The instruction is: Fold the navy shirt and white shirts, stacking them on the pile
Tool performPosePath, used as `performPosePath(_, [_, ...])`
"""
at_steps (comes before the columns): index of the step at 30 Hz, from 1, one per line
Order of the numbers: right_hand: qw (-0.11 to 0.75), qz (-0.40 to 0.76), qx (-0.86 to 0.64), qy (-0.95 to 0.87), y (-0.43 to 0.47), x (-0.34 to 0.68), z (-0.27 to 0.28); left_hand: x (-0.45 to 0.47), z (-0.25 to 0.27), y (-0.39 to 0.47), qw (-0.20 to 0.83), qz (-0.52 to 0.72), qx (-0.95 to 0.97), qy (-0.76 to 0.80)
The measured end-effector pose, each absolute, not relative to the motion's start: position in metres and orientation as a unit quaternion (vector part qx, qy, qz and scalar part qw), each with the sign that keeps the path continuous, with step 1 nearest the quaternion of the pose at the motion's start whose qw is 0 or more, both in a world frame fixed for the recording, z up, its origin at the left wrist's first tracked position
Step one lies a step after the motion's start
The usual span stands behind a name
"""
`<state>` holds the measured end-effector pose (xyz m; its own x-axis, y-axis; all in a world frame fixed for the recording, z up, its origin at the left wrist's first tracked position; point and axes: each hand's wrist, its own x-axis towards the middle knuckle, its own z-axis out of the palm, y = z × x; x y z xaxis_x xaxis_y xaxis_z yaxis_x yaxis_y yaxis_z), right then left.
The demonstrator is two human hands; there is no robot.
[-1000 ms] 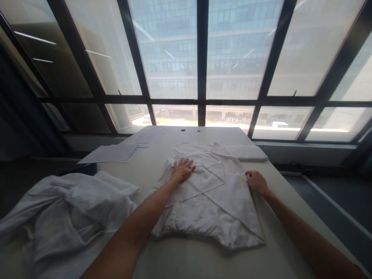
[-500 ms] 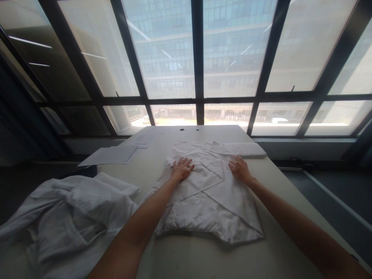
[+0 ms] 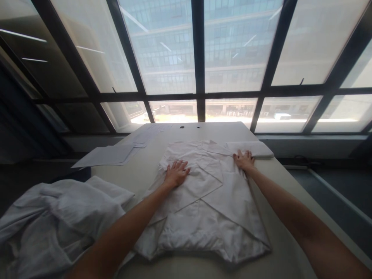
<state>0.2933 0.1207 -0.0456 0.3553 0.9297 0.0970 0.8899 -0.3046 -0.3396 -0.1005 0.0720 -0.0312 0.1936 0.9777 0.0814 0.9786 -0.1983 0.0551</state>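
Note:
A white garment (image 3: 197, 224), partly folded with slanting flaps crossing its middle, lies flat on the white table (image 3: 221, 131). My left hand (image 3: 176, 173) rests palm down on its left part, fingers spread. At its upper right edge lies my right hand (image 3: 244, 159), fingers apart and stretched out, touching the cloth. Just beyond those fingers is a flat folded white cloth (image 3: 258, 149). Wrinkles run across the garment's lower part.
A crumpled heap of white cloth (image 3: 64, 221) occupies the table's left side. Behind it are sheets of paper (image 3: 107, 155) and a dark item (image 3: 72, 175). Tall windows (image 3: 171, 50) with dark frames rise past the far table edge.
My right hand has slid outward to the right along the garment's edge, and my left hand slightly left and nearer. The garment appears more spread out at its lower left.

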Motion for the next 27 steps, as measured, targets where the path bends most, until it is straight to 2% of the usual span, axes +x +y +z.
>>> performPosePath(4, [0.172, 0.112, -0.803, -0.559, 0.153, 0.313, -0.049, -0.101, -0.032, 0.071, 0.012, -0.050, -0.775, -0.630])
performPosePath(12, [0.205, 0.076, -0.813, -0.540, 0.191, 0.318, -0.052, -0.101, -0.035, 0.070, 0.012, -0.052, -0.771, -0.634])
performPosePath(18, [0.347, 0.035, -0.755, -0.554, 0.171, 0.325, -0.043, -0.100, -0.032, 0.067, 0.005, -0.060, -0.772, -0.633])
performPosePath(20, [0.365, 0.013, -0.739, -0.566, 0.156, 0.321, -0.039, -0.099, -0.031, 0.067, 0.010, -0.061, -0.773, -0.631])
performPosePath(24, [0.344, -0.014, -0.679, -0.648, 0.124, 0.294, -0.035, -0.098, -0.029, 0.065, 0.012, -0.056, -0.772, -0.634])
performPosePath(27, [0.244, 0.005, -0.598, -0.763, 0.108, 0.264, -0.033, -0.098, -0.030, 0.061, 0.013, -0.054, -0.771, -0.634])
